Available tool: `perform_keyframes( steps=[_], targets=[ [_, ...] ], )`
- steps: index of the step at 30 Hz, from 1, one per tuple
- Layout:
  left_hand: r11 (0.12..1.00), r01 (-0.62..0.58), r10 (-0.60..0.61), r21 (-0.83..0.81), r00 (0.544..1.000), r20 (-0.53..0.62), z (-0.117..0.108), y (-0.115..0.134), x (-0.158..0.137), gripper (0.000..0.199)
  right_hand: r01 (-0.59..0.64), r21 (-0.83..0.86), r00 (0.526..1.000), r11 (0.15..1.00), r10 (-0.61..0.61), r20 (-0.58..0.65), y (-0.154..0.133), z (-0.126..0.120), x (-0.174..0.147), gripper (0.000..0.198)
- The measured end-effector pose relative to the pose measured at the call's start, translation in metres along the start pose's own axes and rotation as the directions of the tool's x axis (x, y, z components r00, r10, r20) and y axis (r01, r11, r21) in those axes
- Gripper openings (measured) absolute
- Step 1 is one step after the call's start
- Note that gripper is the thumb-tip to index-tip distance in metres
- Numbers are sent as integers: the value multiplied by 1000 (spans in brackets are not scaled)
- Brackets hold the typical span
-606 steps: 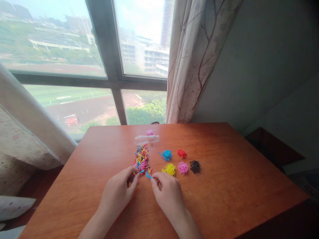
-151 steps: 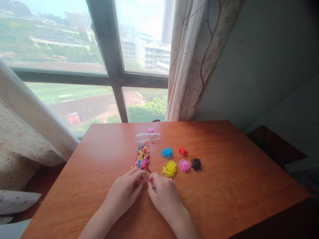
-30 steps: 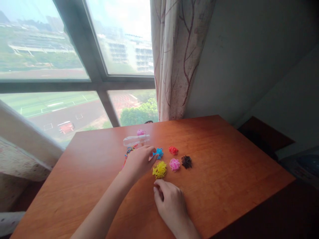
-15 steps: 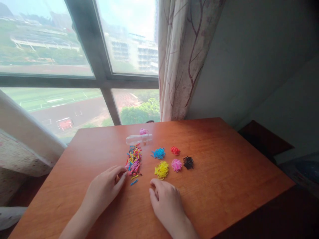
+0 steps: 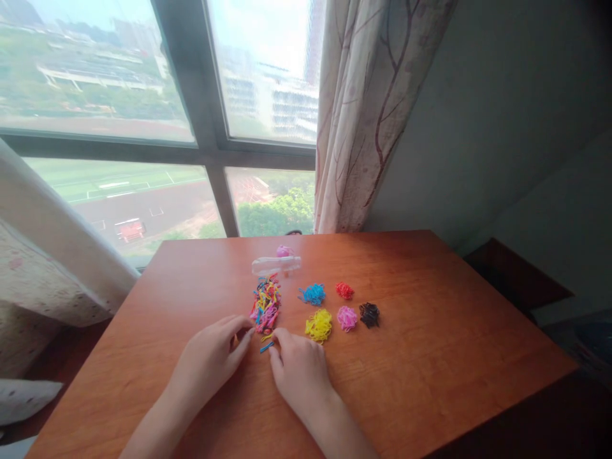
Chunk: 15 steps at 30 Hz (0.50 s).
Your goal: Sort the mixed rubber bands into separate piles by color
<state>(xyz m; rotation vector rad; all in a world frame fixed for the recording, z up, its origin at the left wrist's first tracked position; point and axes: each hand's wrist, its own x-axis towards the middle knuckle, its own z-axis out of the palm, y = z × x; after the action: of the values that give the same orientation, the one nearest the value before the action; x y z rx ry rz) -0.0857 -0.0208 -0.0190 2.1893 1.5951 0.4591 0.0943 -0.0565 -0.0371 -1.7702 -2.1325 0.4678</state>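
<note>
A mixed heap of small coloured elastic bands (image 5: 266, 305) lies on the wooden table in front of me. My left hand (image 5: 213, 350) is at the heap's lower left edge, thumb and forefinger tips brought together; anything between them is too small to make out. Just below the heap lie a loose yellow band (image 5: 266, 338) and a blue band (image 5: 266, 347). My right hand (image 5: 301, 366) has its thumb and forefinger closed at the right ends of these two bands, and the fingertips partly hide what they touch.
Sorted piles lie to the right: blue (image 5: 313, 294), yellow (image 5: 319, 326), red (image 5: 345, 291), pink (image 5: 347, 318) and black (image 5: 370, 314). Behind the heap are a clear plastic container (image 5: 275, 265) and a pink object (image 5: 284, 251). The table (image 5: 421, 357) meets a window and curtain.
My right hand has moved left, from below the yellow pile to the loose bands. My left hand stays by the heap. The whole view has shifted slightly.
</note>
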Motion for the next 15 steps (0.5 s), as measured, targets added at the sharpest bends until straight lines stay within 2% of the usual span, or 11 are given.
perform_keyframes(
  steps=[7, 15],
  targets=[
    [996, -65, 72, -64, 991, 109, 7, 5, -1, 25, -1, -25, 1000, 1000, 0, -20, 3, 5, 0, 6],
    [995, -63, 72, -83, 990, 120, 7, 6, 0, 25, 12, 33, 994, 999, -9, -105, 9, -4, 0, 8]
  ],
)
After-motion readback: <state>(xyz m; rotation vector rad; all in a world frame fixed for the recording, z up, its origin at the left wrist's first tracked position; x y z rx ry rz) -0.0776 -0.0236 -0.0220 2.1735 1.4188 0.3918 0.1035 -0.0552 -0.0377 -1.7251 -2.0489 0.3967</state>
